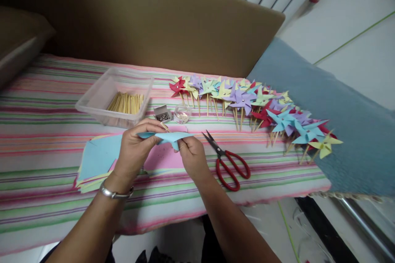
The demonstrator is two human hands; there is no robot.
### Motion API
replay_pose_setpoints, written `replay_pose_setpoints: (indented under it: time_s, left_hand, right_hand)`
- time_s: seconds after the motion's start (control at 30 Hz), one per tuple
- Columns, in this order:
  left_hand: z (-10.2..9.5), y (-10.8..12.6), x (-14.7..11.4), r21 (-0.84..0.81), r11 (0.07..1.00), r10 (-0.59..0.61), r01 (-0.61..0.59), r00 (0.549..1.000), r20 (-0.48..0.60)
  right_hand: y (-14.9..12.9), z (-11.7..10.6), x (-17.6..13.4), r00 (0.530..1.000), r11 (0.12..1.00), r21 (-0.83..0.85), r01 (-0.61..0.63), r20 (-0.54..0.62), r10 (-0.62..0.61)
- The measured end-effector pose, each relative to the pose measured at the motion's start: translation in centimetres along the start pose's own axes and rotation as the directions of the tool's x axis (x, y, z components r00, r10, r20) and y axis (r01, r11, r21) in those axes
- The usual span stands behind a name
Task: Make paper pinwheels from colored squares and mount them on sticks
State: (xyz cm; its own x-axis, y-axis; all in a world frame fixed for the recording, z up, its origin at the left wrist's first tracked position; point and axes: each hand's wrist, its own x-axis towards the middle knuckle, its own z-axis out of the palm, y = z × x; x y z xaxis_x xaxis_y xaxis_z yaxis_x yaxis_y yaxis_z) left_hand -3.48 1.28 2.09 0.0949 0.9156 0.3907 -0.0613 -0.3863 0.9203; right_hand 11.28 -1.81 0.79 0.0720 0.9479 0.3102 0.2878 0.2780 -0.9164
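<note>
A light blue paper pinwheel (171, 136), its blades partly folded, is held between my two hands above the table. My left hand (137, 141) pinches its left side, with a silver bangle on that wrist. On the other side, the fingers of my right hand (193, 154) grip the lower right part of the paper. Below the hands lies a pink sheet (163, 158). Close by my left hand is a stack of coloured paper squares (100, 154), blue on top. Red-handled scissors (226, 160) lie with blades apart, to the right of my right hand.
A clear plastic box (114, 80) holds short wooden sticks (126, 102). Near it stand a small box of pins (162, 113) and a round clear container (182, 113). Several finished pinwheels (242, 98) lie along the back right of the striped cloth (46, 139). A brown board (154, 20) rises behind.
</note>
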Motion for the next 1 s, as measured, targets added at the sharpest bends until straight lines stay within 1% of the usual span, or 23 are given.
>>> replay_pose_setpoints:
  time_s: [0.33,0.47,0.67,0.87,1.0]
  left_hand:
    - [-0.06,-0.14,-0.06,-0.020,1.000,0.001,-0.001,1.000,0.002]
    - [-0.07,-0.13,-0.05,-0.006,1.000,0.005,-0.005,1.000,0.002]
    - [-0.07,-0.03,-0.07,0.004,1.000,-0.013,0.013,1.000,-0.006]
    - [-0.13,0.07,-0.16,0.019,0.999,-0.027,0.027,1.000,0.004]
    - [-0.05,0.20,-0.22,0.010,0.999,-0.037,0.037,0.999,0.010]
  right_hand:
    - [0.16,0.05,-0.05,1.000,1.000,-0.017,-0.017,0.010,0.017]
    - [0.08,0.03,-0.03,1.000,1.000,-0.031,-0.005,0.011,0.005]
    - [-0.19,0.04,-0.02,1.000,1.000,-0.018,-0.020,0.009,0.020]
    - [-0.19,0.00,0.01,1.000,0.999,-0.032,-0.024,-0.020,0.023]
    - [-0.15,0.08,0.08,0.999,0.999,0.019,-0.033,-0.041,0.034]
